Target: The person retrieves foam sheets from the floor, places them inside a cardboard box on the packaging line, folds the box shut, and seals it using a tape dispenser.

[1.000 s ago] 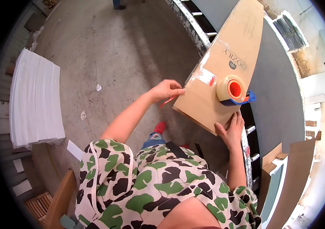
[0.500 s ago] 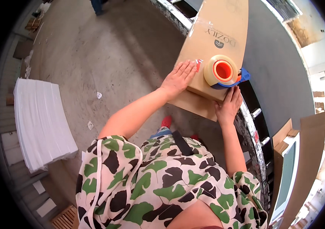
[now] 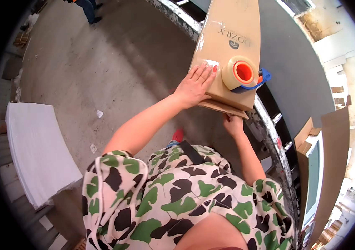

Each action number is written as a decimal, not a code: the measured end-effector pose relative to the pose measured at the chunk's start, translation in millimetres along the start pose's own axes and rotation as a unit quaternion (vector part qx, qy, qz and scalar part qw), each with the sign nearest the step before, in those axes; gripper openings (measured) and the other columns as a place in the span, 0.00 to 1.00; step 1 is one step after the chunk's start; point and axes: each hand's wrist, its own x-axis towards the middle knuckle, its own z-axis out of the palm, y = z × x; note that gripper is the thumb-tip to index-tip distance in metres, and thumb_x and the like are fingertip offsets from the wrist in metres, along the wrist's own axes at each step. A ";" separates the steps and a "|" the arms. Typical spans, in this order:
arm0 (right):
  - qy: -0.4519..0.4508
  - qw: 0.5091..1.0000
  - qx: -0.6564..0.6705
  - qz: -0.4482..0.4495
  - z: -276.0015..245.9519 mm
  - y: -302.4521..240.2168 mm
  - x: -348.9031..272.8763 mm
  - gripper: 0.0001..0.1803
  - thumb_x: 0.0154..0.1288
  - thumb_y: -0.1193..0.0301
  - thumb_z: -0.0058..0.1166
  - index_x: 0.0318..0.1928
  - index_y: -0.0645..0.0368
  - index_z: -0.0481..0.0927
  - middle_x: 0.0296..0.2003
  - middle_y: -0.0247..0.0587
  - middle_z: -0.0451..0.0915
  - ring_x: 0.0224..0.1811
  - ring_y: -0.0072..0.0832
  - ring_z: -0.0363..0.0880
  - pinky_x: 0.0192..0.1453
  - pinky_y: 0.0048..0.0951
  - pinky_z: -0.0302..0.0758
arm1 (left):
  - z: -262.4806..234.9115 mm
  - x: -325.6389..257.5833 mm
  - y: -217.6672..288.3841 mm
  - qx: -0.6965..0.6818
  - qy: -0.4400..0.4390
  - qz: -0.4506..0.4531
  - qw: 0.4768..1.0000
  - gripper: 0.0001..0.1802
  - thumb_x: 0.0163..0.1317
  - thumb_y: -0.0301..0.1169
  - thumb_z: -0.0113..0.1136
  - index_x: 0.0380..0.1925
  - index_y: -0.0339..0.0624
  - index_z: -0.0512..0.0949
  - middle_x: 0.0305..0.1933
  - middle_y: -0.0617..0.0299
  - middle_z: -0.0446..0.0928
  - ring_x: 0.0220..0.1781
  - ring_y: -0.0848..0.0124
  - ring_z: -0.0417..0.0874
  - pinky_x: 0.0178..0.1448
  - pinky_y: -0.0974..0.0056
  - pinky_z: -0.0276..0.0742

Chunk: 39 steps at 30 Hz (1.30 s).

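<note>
Tilting the carton [image 3: 217, 54] could slide the tape roll [image 3: 232, 81] off it, and a slack grip could let the near flap [image 3: 223, 109] drop; the carton lies under my flat left hand [image 3: 194, 87], just far of my curled right hand [image 3: 233, 124], whose hold I can't quite tell

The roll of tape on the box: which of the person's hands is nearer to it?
Left. The left hand lies on top of the cardboard box, fingertips just left of the tape roll. The right hand is farther off, at the flap on the box's near end.
</note>
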 end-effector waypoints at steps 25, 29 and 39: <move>-0.300 0.670 0.351 0.582 -109.4 11.3 215.3 0.41 0.51 0.40 0.53 0.56 0.57 0.63 0.33 0.50 0.74 0.25 0.38 0.78 0.33 0.39 0.75 | -12.3 21.1 -21.6 0.035 0.009 0.140 0.990 0.47 0.53 0.60 0.57 0.62 0.34 0.62 0.65 0.39 0.62 0.68 0.44 0.60 0.71 0.43 0.51; -0.164 0.751 0.272 0.579 -115.0 -24.8 205.4 0.41 0.52 0.42 0.55 0.53 0.66 0.68 0.35 0.56 0.75 0.29 0.47 0.79 0.35 0.48 0.79 | -13.2 22.6 -19.3 0.027 -0.007 0.147 0.989 0.46 0.54 0.59 0.58 0.62 0.33 0.62 0.65 0.38 0.61 0.69 0.44 0.60 0.70 0.44 0.52; 0.109 0.775 0.322 0.533 -114.9 -135.8 58.7 0.30 0.59 0.61 0.57 0.60 0.61 0.69 0.50 0.40 0.76 0.51 0.29 0.75 0.54 0.35 0.73 | -20.9 27.8 -63.9 -0.092 -0.065 0.170 0.979 0.45 0.53 0.50 0.63 0.66 0.41 0.60 0.70 0.42 0.53 0.73 0.50 0.51 0.72 0.48 0.46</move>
